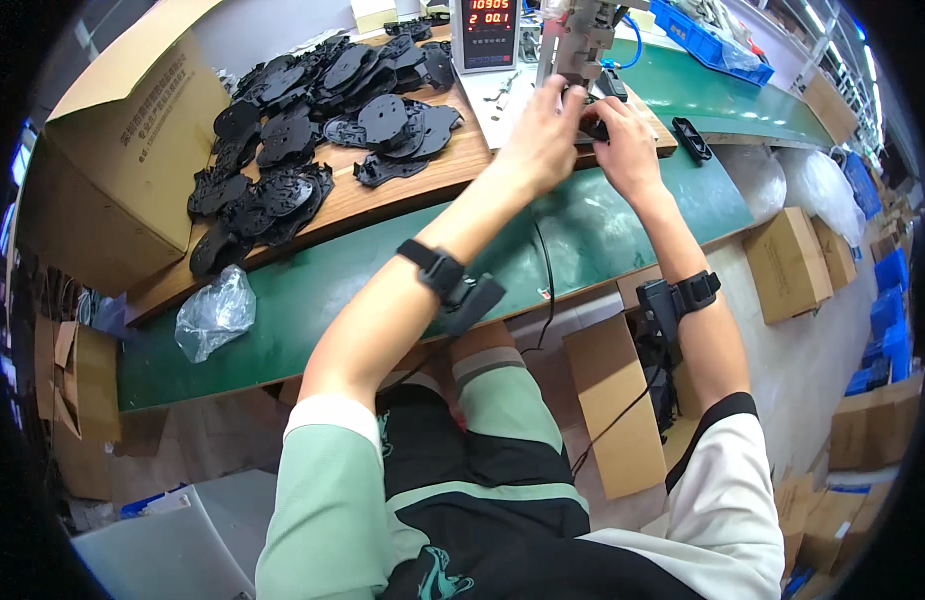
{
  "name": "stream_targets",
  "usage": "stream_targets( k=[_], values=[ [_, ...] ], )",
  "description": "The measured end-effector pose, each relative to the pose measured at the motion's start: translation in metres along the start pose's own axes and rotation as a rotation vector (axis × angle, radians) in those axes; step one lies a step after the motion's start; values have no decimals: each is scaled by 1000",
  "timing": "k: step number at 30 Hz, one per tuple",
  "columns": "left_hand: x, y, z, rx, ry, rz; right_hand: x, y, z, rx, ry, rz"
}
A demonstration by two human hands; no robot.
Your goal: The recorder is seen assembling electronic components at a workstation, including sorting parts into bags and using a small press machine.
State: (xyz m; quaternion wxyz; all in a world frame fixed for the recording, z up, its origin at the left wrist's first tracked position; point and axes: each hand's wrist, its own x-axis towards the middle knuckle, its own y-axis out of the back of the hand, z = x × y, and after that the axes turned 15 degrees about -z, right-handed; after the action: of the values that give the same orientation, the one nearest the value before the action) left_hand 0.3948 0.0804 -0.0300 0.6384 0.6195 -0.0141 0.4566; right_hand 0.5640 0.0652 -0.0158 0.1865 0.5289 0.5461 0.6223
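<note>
Both hands are at a metal bench machine (586,45) at the far side of the workbench. My left hand (543,140) reaches under the machine's head, its fingers bent together; what they grip, if anything, is hidden. Close beside it, my right hand (628,145) has its fingers curled round a small black plastic part (592,126), mostly covered by the fingers. To the right of that hand lies an elongated black plastic piece (692,139). A control box with a red lit display (486,38) stands left of the machine.
Heaped black plastic parts (288,140) cover the wooden board at left, next to an open carton (133,150). A clear plastic bag (216,313) lies on the green bench (383,310). A blue crate (713,42) is at the back right. Below the bench stands another carton (615,405).
</note>
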Motion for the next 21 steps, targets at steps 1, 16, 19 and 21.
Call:
stream_targets(
  k=[1, 16, 19, 21],
  values=[
    [-9, 7, -10, 136, 71, 51, 1, 1, 0, -2, -2, -5],
    [-128, 70, -86, 382, 796, 50, -1, 13, 2, -77, 10, -79],
    [-130, 76, -84, 417, 664, 163, 0, 14, -1, -96, 12, -72],
    [-128, 81, -80, 219, 625, 256, 0, 14, -1, -97, 3, -87]
  ],
)
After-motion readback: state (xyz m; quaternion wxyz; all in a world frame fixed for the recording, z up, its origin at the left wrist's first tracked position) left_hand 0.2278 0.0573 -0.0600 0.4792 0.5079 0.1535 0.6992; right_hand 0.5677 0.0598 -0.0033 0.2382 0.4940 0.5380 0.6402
